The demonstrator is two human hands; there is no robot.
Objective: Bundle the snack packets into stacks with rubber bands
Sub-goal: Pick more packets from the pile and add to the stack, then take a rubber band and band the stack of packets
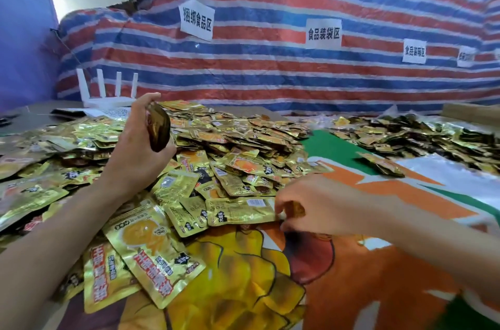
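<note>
A big heap of gold snack packets (216, 145) covers the left and middle of the table. My left hand (138, 145) is raised above the heap and grips a small stack of packets (158, 127) edge-on between thumb and fingers. My right hand (319, 205) is low at the heap's near edge. Its fingertips pinch the right end of a flat gold packet (240, 210) lying on the printed sheet. No rubber band is visible.
A colourful printed sheet (351, 275) covers the table. A second spread of packets (405, 137) lies at the far right, with one small bundle (384, 164) apart from it. A white router (108, 97) stands at the back left. A striped tarp (270, 72) with paper labels hangs behind.
</note>
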